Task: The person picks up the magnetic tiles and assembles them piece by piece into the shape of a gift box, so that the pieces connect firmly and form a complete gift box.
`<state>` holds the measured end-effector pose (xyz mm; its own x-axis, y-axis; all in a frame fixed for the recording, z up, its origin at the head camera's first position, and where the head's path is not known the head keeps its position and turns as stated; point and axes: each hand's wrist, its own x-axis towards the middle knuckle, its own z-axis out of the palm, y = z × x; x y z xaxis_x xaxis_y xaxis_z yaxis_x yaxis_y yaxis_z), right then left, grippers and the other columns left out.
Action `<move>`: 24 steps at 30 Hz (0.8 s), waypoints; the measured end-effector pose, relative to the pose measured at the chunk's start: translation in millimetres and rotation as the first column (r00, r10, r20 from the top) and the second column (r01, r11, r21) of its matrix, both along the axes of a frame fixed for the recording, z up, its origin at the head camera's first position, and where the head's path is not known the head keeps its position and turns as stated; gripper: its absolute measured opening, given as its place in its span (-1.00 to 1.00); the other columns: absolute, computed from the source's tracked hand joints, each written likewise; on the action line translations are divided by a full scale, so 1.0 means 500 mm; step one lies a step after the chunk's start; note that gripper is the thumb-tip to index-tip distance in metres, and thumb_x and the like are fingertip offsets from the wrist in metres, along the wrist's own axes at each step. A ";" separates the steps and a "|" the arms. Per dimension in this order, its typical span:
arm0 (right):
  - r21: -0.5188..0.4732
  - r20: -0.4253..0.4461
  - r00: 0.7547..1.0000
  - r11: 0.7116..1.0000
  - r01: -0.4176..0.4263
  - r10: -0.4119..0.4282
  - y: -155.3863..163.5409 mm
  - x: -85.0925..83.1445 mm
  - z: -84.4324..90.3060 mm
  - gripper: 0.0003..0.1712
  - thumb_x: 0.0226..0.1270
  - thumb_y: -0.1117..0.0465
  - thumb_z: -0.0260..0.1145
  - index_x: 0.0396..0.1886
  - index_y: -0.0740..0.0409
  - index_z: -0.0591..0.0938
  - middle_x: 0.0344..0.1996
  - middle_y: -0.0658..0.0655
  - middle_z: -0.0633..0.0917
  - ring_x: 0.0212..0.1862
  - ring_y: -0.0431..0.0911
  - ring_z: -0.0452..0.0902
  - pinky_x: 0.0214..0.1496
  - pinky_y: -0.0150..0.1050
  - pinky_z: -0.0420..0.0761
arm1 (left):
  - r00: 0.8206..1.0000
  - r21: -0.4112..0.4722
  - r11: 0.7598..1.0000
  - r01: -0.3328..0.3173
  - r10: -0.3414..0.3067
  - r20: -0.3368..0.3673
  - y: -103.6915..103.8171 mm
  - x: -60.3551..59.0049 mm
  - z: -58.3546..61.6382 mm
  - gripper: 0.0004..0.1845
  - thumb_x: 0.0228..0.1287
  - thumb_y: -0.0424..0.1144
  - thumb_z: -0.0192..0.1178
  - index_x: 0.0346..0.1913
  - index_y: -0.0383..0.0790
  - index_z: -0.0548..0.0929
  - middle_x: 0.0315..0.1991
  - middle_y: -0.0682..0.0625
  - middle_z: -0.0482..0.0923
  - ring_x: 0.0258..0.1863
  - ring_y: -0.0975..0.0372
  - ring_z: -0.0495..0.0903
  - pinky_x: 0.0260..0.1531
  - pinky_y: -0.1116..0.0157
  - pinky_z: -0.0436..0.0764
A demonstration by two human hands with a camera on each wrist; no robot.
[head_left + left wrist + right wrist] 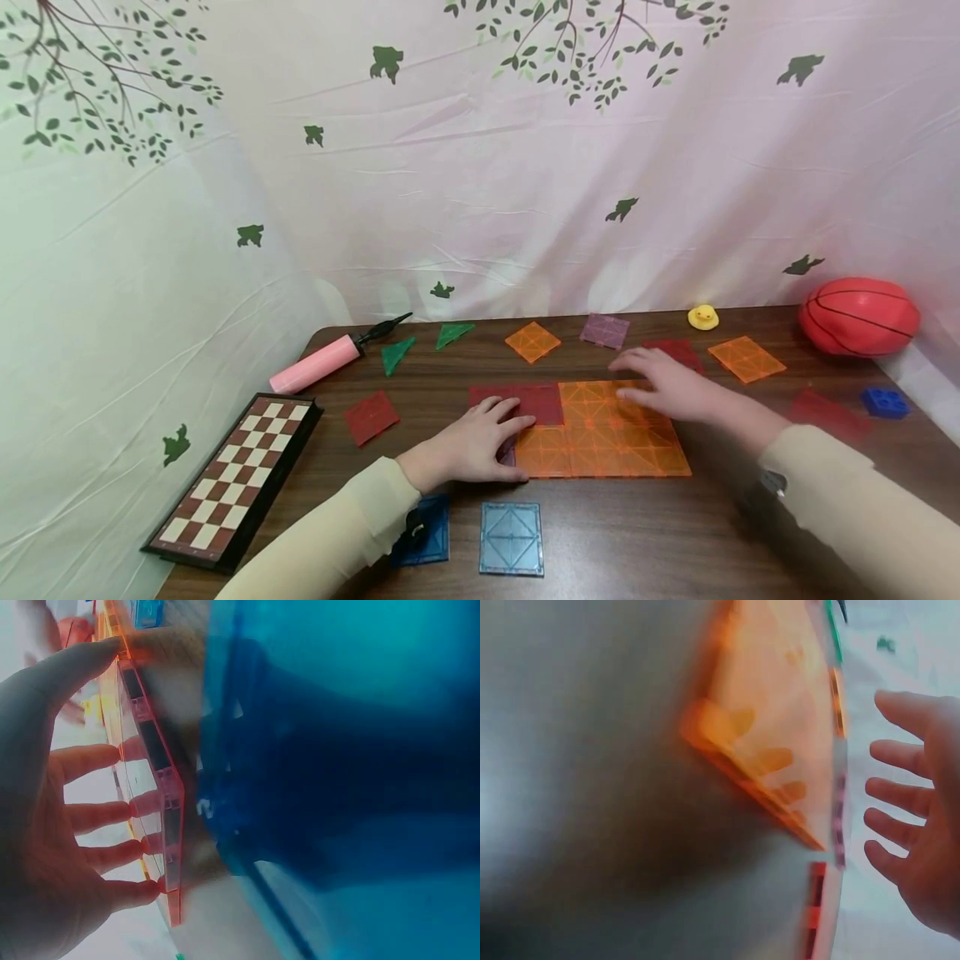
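Translucent magnetic tiles lie joined in a flat rectangle mid-table, with orange tiles [615, 437] in front and to the right and red tiles [542, 404] at the back left. My left hand [468, 443] rests on its left end, fingers spread; in the left wrist view the fingertips [150, 889] touch the red tiles [161, 776]. A purple tile shows partly beneath that hand. Over the back right of the rectangle is my right hand [663, 385], fingers extended, holding nothing. The right wrist view shows this hand [922, 802] apart from the orange tiles [780, 697].
Near the front lie a dark blue tile [437, 542] and a light blue tile [512, 537]. Loose tiles scatter behind and beside the rectangle. A chessboard [236, 475] and pink pump [315, 367] stand left; a rubber duck [703, 317], red ball [858, 317] and blue brick [885, 402] right.
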<state>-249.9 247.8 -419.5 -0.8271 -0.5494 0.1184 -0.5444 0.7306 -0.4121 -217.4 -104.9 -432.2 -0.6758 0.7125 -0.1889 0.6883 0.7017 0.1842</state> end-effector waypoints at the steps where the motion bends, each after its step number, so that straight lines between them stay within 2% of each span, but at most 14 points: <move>1: 0.010 0.007 1.000 1.000 0.021 -0.021 -0.002 -0.019 0.004 -0.52 0.47 0.12 0.35 0.26 0.29 0.59 0.21 0.34 0.57 0.29 0.34 0.38 0.28 0.33 0.36 | 1.000 0.000 1.000 -0.001 0.001 0.003 -0.001 -0.001 0.001 -0.10 0.26 0.38 0.21 0.58 0.10 0.28 0.59 -0.09 0.08 0.51 -0.01 0.10 0.42 -0.09 0.22; 7: 0.044 0.026 0.996 0.996 0.082 -0.083 -0.013 -0.121 0.013 -0.48 0.51 0.23 0.27 0.33 0.46 0.48 0.28 0.54 0.45 0.33 0.43 0.32 0.33 0.33 0.31 | 1.000 -0.009 1.000 0.006 -0.006 -0.005 -0.004 -0.007 0.000 -0.11 0.25 0.38 0.22 0.58 0.11 0.29 0.58 -0.08 0.10 0.49 0.01 0.11 0.43 -0.01 0.24; 11: 0.059 0.027 0.995 0.994 0.094 -0.096 -0.023 -0.161 -0.004 -0.49 0.51 0.29 0.23 0.33 0.51 0.45 0.30 0.57 0.42 0.34 0.42 0.32 0.36 0.30 0.28 | 1.000 -0.004 1.000 0.006 -0.006 -0.002 -0.006 -0.006 -0.002 -0.11 0.26 0.38 0.22 0.58 0.13 0.29 0.59 -0.07 0.10 0.50 0.01 0.11 0.42 -0.01 0.24; 17: 0.062 0.003 0.999 0.997 0.043 -0.043 -0.039 -0.179 -0.028 -0.59 0.48 0.37 0.21 0.24 0.49 0.55 0.29 0.54 0.45 0.34 0.40 0.35 0.37 0.27 0.31 | 1.000 -0.006 1.000 0.017 -0.017 -0.010 -0.006 -0.004 -0.003 -0.11 0.26 0.38 0.21 0.58 0.13 0.28 0.58 -0.07 0.10 0.50 -0.01 0.10 0.43 -0.02 0.23; 24: 0.049 0.017 1.000 0.999 0.001 -0.002 -0.052 -0.168 -0.043 -0.59 0.47 0.42 0.20 0.26 0.48 0.53 0.29 0.50 0.47 0.36 0.40 0.32 0.37 0.28 0.30 | 1.000 -0.020 1.000 0.022 -0.023 -0.018 -0.006 -0.005 -0.003 -0.11 0.26 0.38 0.21 0.58 0.12 0.28 0.59 -0.07 0.09 0.51 -0.01 0.09 0.43 -0.01 0.22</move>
<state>-333.8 221.8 -441.0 -0.8297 -0.5527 0.0778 -0.5364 0.7511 -0.3850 -219.7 -108.0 -434.0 -0.6632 0.7238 -0.1907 0.7071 0.6894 0.1575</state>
